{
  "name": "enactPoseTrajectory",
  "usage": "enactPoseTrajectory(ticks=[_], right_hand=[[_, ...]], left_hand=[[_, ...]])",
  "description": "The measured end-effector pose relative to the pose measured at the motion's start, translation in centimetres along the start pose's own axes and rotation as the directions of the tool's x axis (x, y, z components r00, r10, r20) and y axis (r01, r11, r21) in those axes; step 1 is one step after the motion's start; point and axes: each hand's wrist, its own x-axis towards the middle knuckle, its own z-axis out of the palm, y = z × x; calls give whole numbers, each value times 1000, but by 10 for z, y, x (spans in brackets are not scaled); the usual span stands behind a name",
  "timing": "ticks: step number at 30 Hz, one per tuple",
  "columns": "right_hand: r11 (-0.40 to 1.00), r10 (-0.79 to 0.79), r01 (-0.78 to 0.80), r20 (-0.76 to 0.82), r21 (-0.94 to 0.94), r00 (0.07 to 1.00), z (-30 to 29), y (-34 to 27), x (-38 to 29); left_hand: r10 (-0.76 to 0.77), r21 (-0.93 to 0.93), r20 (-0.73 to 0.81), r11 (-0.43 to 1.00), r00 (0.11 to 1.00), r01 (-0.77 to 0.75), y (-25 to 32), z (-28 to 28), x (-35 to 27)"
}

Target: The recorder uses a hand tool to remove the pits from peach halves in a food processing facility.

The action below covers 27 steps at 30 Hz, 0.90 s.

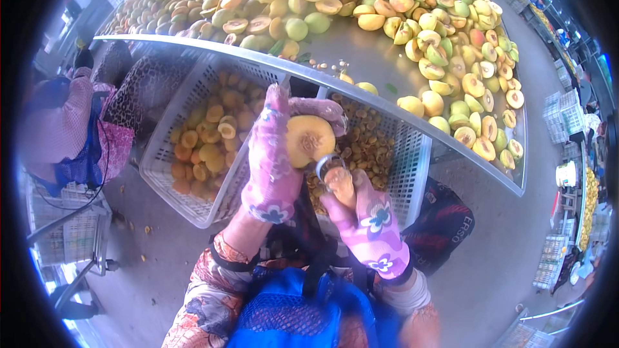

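Observation:
In a pink patterned glove, my left hand (275,169) grips a halved yellow peach (310,141) between thumb and fingers. Its cut face is turned up, and the centre looks rough and brown. My right hand (370,227), gloved the same way, is closed around the wooden handle of a pitting knife (341,184). The knife's curved metal loop is close to the lower right edge of the peach half; whether they touch I cannot tell. Beneath my hands stand two white plastic crates, the left crate (169,203) with peach halves (210,147) and the right crate (411,174) with peach stones (370,142).
A metal table (358,50) piled with halved peaches (435,53) spans the space ahead, its raised rim (232,51) above the crates. On the left sits another person (72,121) in a blue apron. Stacked crates (563,111) and a white bucket (567,174) stand far right.

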Motion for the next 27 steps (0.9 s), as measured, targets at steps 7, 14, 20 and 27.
enactPoseTrajectory(ticks=[7,14,20,27], right_hand=[[939,166,-196,128,283,978,-4,-15,19],[933,141,-226,294,280,945,-5,-6,12],[935,-101,36,168,352,981,-4,21,8],[745,80,-376,486,551,870,-22,10,12]], left_hand=[[96,384,3,919,995,-90,12,6,-36],[104,439,45,892,994,-113,8,-4,-34],[-167,615,172,788,971,26,9,-16,-19],[445,419,247,752,861,-509,-33,-14,-40]])
